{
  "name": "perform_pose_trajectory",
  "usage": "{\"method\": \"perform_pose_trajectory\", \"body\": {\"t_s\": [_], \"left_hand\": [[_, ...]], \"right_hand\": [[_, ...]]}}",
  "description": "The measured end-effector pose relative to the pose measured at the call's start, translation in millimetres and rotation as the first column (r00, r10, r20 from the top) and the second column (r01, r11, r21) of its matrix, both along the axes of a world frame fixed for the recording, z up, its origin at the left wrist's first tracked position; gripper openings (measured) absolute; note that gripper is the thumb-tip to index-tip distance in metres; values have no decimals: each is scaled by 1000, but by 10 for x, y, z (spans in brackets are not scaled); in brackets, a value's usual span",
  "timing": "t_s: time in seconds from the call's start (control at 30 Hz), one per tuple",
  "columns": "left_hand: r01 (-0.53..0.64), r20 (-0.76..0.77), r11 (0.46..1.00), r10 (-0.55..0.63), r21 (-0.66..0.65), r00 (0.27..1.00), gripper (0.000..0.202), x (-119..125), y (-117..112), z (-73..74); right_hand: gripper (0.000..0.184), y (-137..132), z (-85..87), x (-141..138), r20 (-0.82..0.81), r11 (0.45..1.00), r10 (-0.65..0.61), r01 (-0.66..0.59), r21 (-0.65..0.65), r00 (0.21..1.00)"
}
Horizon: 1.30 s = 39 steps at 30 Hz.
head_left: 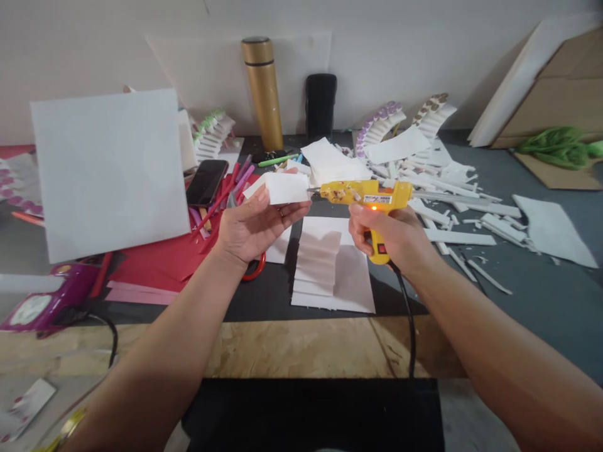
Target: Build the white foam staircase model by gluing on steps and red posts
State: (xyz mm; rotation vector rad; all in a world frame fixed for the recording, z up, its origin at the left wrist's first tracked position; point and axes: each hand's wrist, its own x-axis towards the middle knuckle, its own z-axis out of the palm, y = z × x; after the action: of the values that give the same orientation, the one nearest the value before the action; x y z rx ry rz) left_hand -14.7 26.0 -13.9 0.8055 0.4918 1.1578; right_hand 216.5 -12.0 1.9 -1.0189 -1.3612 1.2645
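Note:
My left hand (257,223) is closed on a small white foam board piece (288,188), pinched between thumb and fingers above the table. In my right hand (391,232) is a yellow hot glue gun (351,191), gripped by its handle, with a small light glowing orange. The gun's nozzle tip points left and meets, or nearly meets, the right edge of the white piece; I cannot tell whether it touches. Below and between my hands, a small white stepped staircase model (315,263) rests on a white base sheet (355,276).
A gold flask (264,94) and a black phone-like object (320,107) stand by the wall. White offcuts (443,182) litter the right side. A large white board (110,176), red sheets (151,263) and a purple tool (44,298) lie left. Curved stair models (379,129) stand behind.

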Motion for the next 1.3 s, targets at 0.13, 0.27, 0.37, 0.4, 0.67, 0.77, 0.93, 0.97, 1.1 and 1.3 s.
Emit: {"method": "perform_pose_trajectory", "body": {"t_s": [0.13,0.27,0.37,0.4,0.67,0.77,0.93,0.97,1.1,1.3], "left_hand": [[-8,3,1000,8,-11,1000,59,-6,3,-13],[-13,-41,1000,13,1,999,63,-11,1,-11],[-14,-58,1000,16,27,998,63,-11,4,-12],[-9,-61,999,11,33,998,63,-11,5,-12],[-6,-76,998,10,57,997,60,-7,6,-2],[-17,-82,999,21,50,996,58,-4,7,4],[-37,-81,999,40,39,996,54,3,15,9],[-44,-80,998,46,36,996,53,4,15,10],[-70,-66,997,71,12,995,45,6,17,15],[-96,-42,995,94,-39,995,38,-4,37,-4]], "right_hand": [[42,6,5,11,7,1000,7,-7,2,1000],[40,10,6,10,-5,1000,1,-1,10,1000],[40,11,6,4,0,1000,5,-5,7,1000],[40,11,8,2,3,1000,4,-4,6,1000],[40,6,28,4,21,1000,6,-6,-15,1000],[41,8,25,10,26,1000,9,-9,-20,1000],[41,8,15,8,15,1000,11,-11,-28,1000],[41,6,16,8,17,1000,11,-11,-29,1000],[44,-6,38,24,31,999,19,-18,-32,999],[46,10,52,63,-208,971,225,-235,-28,952]]}}
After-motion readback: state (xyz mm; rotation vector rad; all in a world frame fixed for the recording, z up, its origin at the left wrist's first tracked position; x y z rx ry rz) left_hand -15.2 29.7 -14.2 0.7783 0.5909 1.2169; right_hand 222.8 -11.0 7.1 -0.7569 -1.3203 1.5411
